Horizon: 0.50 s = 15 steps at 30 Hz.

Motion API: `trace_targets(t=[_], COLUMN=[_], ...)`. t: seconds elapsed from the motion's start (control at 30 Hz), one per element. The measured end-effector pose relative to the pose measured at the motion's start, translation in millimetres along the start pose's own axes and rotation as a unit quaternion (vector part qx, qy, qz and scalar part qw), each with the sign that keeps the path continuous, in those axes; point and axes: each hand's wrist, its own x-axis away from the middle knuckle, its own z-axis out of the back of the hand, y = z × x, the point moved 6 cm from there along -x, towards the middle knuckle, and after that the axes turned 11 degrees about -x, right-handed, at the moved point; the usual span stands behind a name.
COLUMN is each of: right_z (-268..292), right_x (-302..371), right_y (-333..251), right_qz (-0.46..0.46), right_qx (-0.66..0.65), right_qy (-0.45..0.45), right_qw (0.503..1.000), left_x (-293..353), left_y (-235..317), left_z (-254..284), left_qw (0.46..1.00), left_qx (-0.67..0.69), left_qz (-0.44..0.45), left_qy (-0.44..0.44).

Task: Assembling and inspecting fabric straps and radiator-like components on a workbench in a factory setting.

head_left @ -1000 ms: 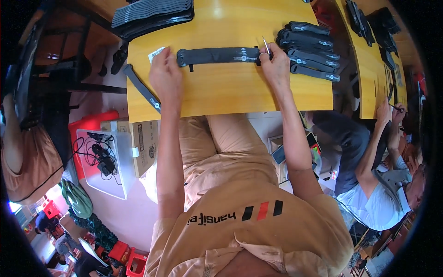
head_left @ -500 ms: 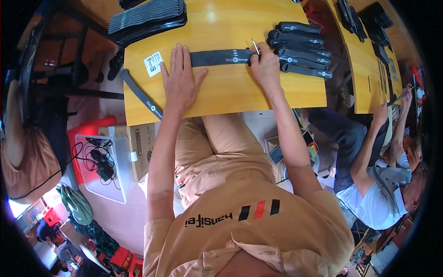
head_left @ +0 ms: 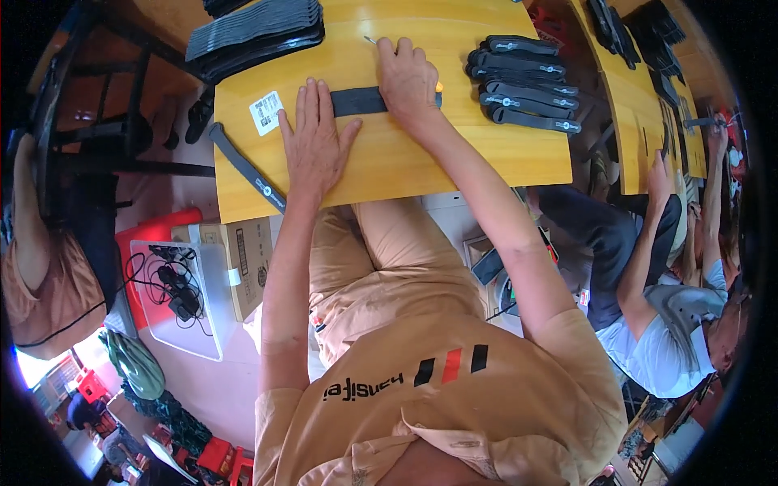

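A dark flat strap (head_left: pixel 355 101) lies across the yellow table (head_left: pixel 348 170) in front of me. My left hand (head_left: pixel 314 146) is laid flat at the strap's left end, fingers stretched out. Closed over the strap's right part, my right hand (head_left: pixel 411 85) grips a slim tool with a thin metal tip (head_left: pixel 370 40) that sticks out at its upper left. A small orange piece (head_left: pixel 439 87) shows beside that hand; whether it belongs to the tool I cannot tell. The hand hides much of the strap, whose right end (head_left: pixel 438 100) peeks out beyond it.
Another strap (head_left: pixel 247 170) lies slanted at the table's left edge, near a white printed label (head_left: pixel 266 113). A stack of dark straps (head_left: pixel 255 36) stands at the far left, several looped straps (head_left: pixel 527 85) at the right. A co-worker (head_left: pixel 664 324) sits at another table on the right.
My right hand has moved left from the strap's right end and now covers its right part, the tool's tip pointing farther left. My left hand stays in place.
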Motion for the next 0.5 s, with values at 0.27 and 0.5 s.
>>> trace_targets(t=[0.27, 0.5], right_z=[-1, 13], right_x=[2, 1], right_y=[20, 53], right_qz=[0.021, -0.011], right_qx=[-0.001, 0.016], right_qy=[-0.067, -0.07], right_qw=[0.998, 0.997], left_x=[2, 2], left_y=[0, 0], left_z=[2, 3], left_qw=[1.0, 1.0], left_qx=[0.004, 0.011], left_qz=[-0.002, 0.001], left_qy=[0.016, 0.022])
